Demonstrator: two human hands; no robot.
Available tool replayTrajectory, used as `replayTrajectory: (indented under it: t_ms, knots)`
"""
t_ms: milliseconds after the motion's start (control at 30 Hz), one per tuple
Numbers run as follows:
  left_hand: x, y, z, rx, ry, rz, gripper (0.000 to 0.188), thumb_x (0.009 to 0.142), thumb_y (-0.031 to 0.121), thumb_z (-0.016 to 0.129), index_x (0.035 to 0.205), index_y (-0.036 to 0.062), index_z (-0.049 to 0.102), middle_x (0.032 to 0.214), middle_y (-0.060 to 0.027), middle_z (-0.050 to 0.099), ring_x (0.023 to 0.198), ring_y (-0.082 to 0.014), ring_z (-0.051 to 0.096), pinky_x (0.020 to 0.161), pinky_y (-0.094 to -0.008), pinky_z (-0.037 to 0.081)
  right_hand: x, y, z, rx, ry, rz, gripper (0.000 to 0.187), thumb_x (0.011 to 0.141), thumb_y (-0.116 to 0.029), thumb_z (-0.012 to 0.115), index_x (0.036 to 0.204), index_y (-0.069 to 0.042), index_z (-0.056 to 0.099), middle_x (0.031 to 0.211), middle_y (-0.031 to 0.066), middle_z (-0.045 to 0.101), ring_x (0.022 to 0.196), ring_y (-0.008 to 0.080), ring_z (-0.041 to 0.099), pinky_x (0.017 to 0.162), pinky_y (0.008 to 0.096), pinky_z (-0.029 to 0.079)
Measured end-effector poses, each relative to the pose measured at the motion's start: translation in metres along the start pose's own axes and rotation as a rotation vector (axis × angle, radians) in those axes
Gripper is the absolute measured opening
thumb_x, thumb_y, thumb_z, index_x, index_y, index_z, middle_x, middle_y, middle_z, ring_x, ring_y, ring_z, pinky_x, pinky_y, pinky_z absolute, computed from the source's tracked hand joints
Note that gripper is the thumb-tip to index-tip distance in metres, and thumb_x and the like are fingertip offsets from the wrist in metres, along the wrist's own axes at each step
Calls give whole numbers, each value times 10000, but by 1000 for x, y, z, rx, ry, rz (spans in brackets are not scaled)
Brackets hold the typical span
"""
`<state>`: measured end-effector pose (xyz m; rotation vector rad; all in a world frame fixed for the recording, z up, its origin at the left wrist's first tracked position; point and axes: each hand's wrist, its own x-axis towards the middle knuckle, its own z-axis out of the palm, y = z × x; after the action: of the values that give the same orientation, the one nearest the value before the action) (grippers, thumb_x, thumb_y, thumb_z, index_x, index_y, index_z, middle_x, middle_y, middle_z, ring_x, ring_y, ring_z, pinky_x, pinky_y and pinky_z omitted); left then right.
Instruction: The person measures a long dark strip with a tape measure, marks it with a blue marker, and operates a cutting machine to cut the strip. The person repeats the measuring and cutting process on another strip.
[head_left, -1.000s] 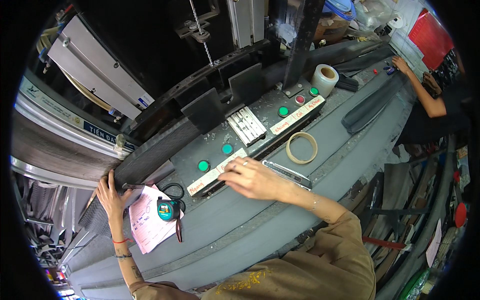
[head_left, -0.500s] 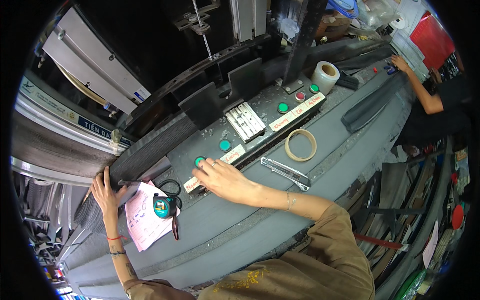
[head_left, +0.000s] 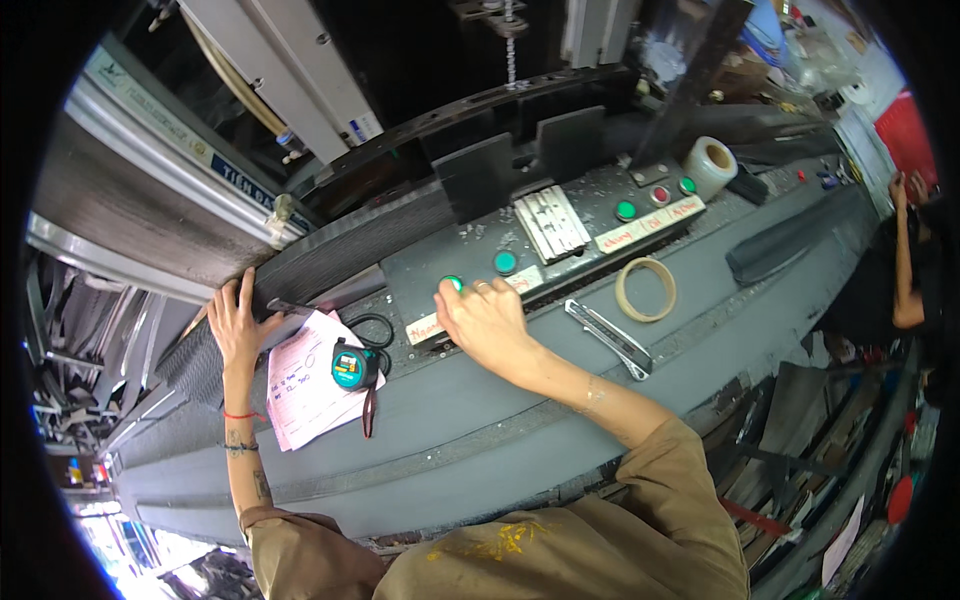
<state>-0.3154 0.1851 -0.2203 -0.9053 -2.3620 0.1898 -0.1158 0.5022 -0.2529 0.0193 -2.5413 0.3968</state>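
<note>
My left hand (head_left: 238, 318) lies with fingers spread on a dark ribbed strip (head_left: 350, 228), at the lower edge of the metal-framed machine (head_left: 150, 190). Beside its thumb are pink written sheets (head_left: 300, 400), with a teal and black tape measure (head_left: 350, 368) resting on them. My right hand (head_left: 488, 320) is at the near edge of the control panel (head_left: 420, 265), fingers curled, with nothing seen in them. Its index side touches or covers part of a green button (head_left: 451, 283); the fingertips are hidden. Another green button (head_left: 505, 262) sits just beyond.
On the grey bench (head_left: 440, 410) lie a utility knife (head_left: 608, 340) and a tape roll (head_left: 646, 290). A ridged metal block (head_left: 552, 222) and a film roll (head_left: 710, 165) stand on the panel. At the far right is another person's arm (head_left: 905, 260).
My view has shifted, so the scene sits further right. My left hand stays on the strip and my right hand stays at the same button, its fingers more curled. The other person's hand has left the bench.
</note>
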Motion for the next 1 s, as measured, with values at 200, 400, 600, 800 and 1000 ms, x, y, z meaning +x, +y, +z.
replayTrajectory:
  t_ms: [200,400,600,800,1000]
  knots:
    - [0,3,1,-5,34,8,1009,453,247,825,1378,137,438,1106,-106,518,1037,-288,505,884,-412,392,3,1,-7,241,-131,218,176,920,-189,524,847,-29,523,501,114,574,455,326,581,509,427,463]
    - [-5,5,9,-7,41,-37,1005,493,271,832,1396,144,410,1200,-110,473,1120,-288,456,960,-433,360,-21,3,-23,358,16,215,205,910,-164,540,1034,-3,511,711,175,641,612,329,642,550,402,506]
    - [-25,0,16,40,285,-28,1041,568,415,826,1437,139,322,1349,-90,372,1279,-279,324,1094,-472,236,-35,17,-33,69,-99,292,456,911,-189,539,1295,28,423,767,176,650,653,324,660,583,395,541]
    - [-62,-54,7,134,110,-121,1056,588,500,791,1444,121,303,1343,-85,381,1292,-272,316,1112,-468,215,-29,24,-36,178,-55,392,316,945,-193,499,1193,3,495,644,177,629,592,371,631,516,465,501]
    - [-71,-88,0,146,-23,-71,950,659,476,747,1432,120,327,1322,-118,423,1239,-296,391,1109,-479,230,-8,25,-37,143,-124,504,182,964,-188,454,922,-16,496,601,205,602,597,396,611,516,497,471]
